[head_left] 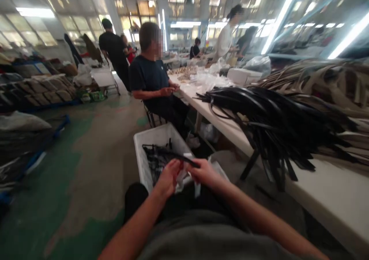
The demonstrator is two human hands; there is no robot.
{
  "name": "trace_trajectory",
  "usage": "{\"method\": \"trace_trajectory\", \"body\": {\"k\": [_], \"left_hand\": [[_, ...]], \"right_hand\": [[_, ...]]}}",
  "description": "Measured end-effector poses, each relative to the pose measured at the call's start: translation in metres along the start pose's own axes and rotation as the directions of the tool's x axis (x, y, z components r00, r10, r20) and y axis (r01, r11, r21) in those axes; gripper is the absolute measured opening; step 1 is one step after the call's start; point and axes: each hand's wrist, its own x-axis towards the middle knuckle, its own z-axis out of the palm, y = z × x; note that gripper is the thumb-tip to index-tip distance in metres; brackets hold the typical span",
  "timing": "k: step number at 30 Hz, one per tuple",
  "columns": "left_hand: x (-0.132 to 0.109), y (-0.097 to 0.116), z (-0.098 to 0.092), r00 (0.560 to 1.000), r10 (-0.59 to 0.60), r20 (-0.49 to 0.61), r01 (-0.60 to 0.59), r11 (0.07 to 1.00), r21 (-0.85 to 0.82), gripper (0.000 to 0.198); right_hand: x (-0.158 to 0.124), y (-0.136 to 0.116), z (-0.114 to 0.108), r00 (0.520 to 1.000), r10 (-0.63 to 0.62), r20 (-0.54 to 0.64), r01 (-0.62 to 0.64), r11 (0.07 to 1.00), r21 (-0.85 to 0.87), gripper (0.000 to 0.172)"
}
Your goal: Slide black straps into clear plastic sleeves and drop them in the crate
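Over a white plastic crate, both my hands are close together in front of my lap. My right hand [206, 172] is closed on a black strap [180, 156], whose other end reaches left over the crate. My left hand [170, 174] is closed just below the strap, fingers curled inward. What it pinches is blurred. Whitish, thin, crumpled material [181, 184] hangs between and under the hands. Inside the crate [140, 152] lie several black straps [155, 158], some in clear wrapping.
To my right a long white table [323, 192] carries a pile of black straps [276, 114] and brown strips [325, 75]. A seated co-worker [151, 73] is beyond the crate. Stacked bundles [49, 89] stand at left on the green-and-grey floor [95, 152].
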Motion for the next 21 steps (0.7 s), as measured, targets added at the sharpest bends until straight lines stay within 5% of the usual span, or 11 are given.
{"method": "trace_trajectory", "body": {"k": [3,6,10,21], "left_hand": [[0.007,0.017,-0.027,0.979,0.083,-0.185,-0.121,0.972,-0.203,0.039],[0.007,0.021,-0.043,0.98,0.1,-0.171,-0.129,0.976,-0.174,0.036],[-0.001,0.014,-0.038,0.986,0.136,-0.096,-0.14,0.989,-0.041,0.041],[0.007,0.017,-0.034,0.999,0.038,0.007,-0.039,0.981,0.191,0.029]], "right_hand": [[0.018,-0.012,0.0,1.0,0.016,0.025,-0.019,0.994,0.106,0.035],[0.028,-0.014,-0.002,0.999,0.036,0.033,-0.041,0.981,0.191,0.034],[0.034,-0.012,-0.003,1.0,0.029,0.007,-0.03,0.981,0.19,0.034],[0.049,-0.004,-0.019,0.999,-0.008,0.038,0.021,0.937,-0.347,0.02]]}}
